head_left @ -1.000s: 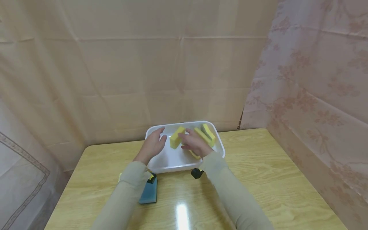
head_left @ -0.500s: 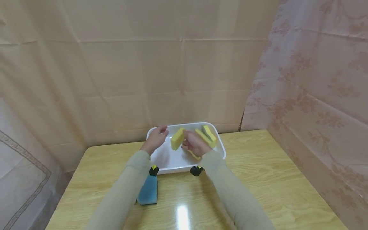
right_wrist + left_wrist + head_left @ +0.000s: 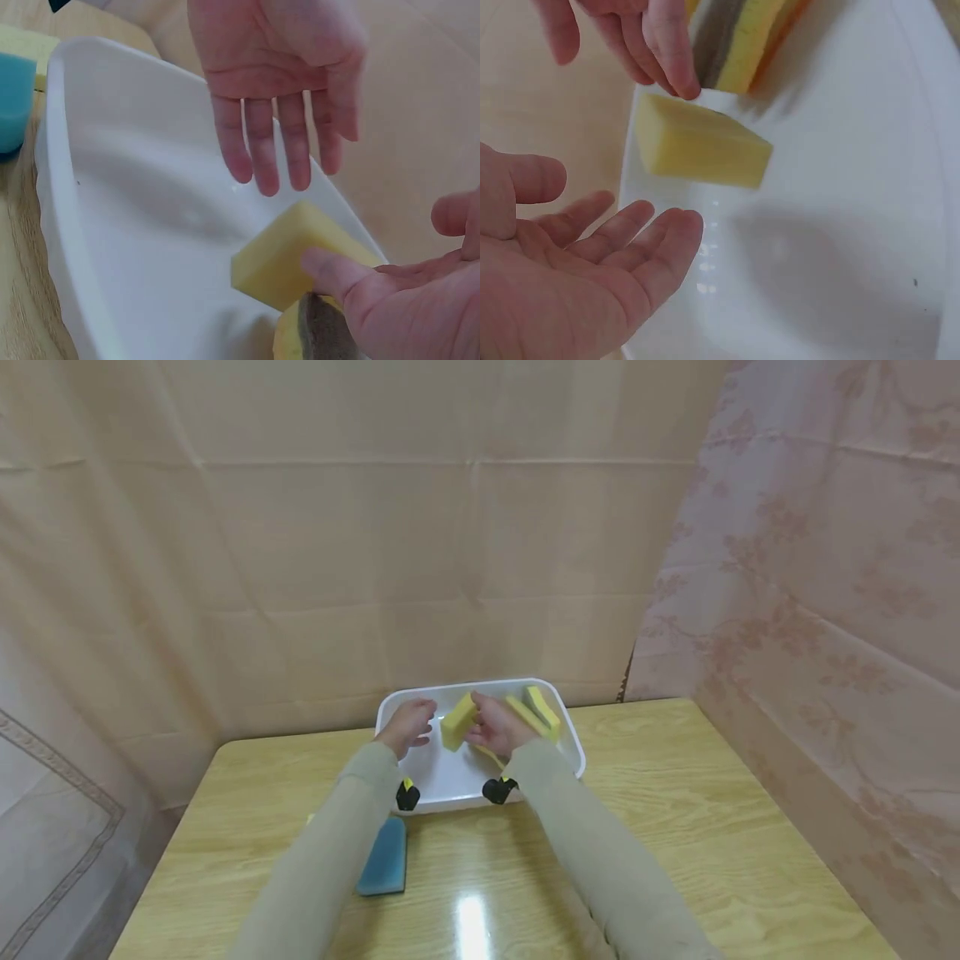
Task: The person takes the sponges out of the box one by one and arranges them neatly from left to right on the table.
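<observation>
Over the white tray (image 3: 420, 777), my right hand (image 3: 497, 725) holds a yellow sponge (image 3: 457, 723) at its fingertips. In the right wrist view one finger overlaps the face of this tilted sponge (image 3: 281, 259), and the thumb stands apart. Across from it my left hand (image 3: 408, 724) hovers over the tray's left part, holding nothing. Its palm faces up in the left wrist view, fingers (image 3: 656, 262) loosely bent just below the sponge. Two yellow sponges (image 3: 542, 706), one with a grey layer showing, lie at the tray's right end. Another is partly hidden under my right hand.
A blue sponge (image 3: 384, 860) lies on the wooden table (image 3: 660, 818) in front of the tray, partly behind my left sleeve. A pale yellow piece (image 3: 26, 41) shows beside it. A beige curtain (image 3: 337, 568) hangs close behind the tray, with a floral cloth (image 3: 817, 610) at right.
My right hand has shifted slightly left and its fingers have closed in on the sponge, which has tilted a little. My left hand has turned, its fingers now more bent.
</observation>
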The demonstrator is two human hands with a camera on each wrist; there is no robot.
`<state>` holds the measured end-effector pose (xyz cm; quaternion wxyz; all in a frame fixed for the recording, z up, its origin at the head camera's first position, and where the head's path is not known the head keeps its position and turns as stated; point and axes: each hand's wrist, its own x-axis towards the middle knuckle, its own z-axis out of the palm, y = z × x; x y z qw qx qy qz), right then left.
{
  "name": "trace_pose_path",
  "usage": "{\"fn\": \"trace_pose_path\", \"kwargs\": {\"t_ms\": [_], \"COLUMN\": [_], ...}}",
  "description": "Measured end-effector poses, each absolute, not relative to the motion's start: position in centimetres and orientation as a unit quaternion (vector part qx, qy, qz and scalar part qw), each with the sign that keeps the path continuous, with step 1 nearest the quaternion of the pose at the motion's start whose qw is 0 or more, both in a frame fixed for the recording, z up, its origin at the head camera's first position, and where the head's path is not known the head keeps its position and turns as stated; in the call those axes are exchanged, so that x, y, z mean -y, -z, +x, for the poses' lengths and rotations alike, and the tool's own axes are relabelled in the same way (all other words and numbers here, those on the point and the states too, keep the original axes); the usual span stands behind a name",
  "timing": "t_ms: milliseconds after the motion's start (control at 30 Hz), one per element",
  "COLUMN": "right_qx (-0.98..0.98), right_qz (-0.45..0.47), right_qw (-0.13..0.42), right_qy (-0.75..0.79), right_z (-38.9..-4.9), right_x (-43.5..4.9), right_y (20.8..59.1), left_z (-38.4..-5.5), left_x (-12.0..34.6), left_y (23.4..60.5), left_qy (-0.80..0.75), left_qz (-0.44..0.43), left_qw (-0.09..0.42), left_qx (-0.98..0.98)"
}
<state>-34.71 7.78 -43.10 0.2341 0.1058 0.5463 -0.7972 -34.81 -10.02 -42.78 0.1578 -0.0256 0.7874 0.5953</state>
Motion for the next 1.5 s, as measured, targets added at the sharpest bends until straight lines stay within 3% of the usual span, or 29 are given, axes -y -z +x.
{"fn": "trace_pose_path", "kwargs": {"t_ms": [667, 1067, 1500], "right_qx": [-0.507, -0.553, -0.599], "right_qz": [0.178, 0.185, 0.188], "right_qw": [0.229, 0.206, 0.217], "right_qy": [0.812, 0.786, 0.747], "right_z": [-35.5, -35.4, -35.6], "right_x": [-6.9, -6.3, -6.3], "right_y": [44.8, 45.1, 45.6], "left_z": [-36.3, -36.3, -36.2], "left_x": [9.7, 9.4, 8.8], "left_y": [45.0, 44.9, 45.2], "left_qy": [-0.580, -0.577, -0.568], "left_qz": [-0.068, -0.065, -0.067], "left_qw": [0.228, 0.242, 0.263], "left_qx": [-0.779, -0.778, -0.777]}}
